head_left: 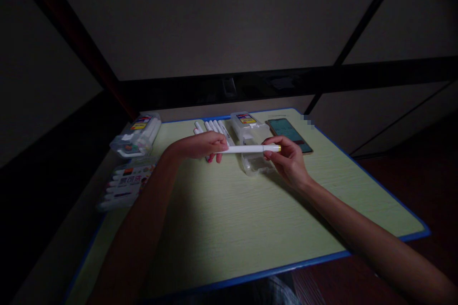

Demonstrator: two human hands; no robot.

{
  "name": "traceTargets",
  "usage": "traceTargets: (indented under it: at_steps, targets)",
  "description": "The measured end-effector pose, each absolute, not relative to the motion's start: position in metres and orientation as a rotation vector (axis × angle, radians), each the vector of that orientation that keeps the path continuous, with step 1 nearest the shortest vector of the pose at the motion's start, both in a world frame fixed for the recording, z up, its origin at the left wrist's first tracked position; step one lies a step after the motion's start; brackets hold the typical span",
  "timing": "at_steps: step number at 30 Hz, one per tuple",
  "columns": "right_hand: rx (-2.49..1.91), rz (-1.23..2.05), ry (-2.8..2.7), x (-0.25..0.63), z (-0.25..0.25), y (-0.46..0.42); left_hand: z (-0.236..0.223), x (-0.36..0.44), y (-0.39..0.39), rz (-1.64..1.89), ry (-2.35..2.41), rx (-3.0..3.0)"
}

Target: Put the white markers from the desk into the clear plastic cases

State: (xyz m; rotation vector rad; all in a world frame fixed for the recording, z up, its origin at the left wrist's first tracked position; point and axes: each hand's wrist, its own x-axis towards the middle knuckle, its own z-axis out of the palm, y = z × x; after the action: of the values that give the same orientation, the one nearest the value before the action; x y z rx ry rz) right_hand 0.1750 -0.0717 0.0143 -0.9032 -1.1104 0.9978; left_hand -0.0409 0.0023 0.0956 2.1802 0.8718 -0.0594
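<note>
A white marker (246,149) with a yellow end lies level between my two hands above the table. My left hand (205,145) pinches its left part, while my right hand (288,159) grips the cap near the yellow tip. Behind my left hand several white markers (214,126) lie side by side, partly covered by that hand. A clear plastic case (246,124) stands open beyond the held marker, its lower part (254,164) showing beneath the marker.
A phone (289,133) lies right of the open case. At the left edge are a closed clear case (138,136) with contents and a flat marker pack (127,183). The pale green table (257,228) has a blue rim; a wall panel (222,19) rises behind.
</note>
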Motion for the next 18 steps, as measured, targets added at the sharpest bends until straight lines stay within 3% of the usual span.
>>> traceTargets:
  at_steps: [18]
  targets:
    - [-0.91,1.048,-1.058,0.1723,0.0175,-0.0721,0.0991,-0.044,0.0065,0.431,1.005,1.992]
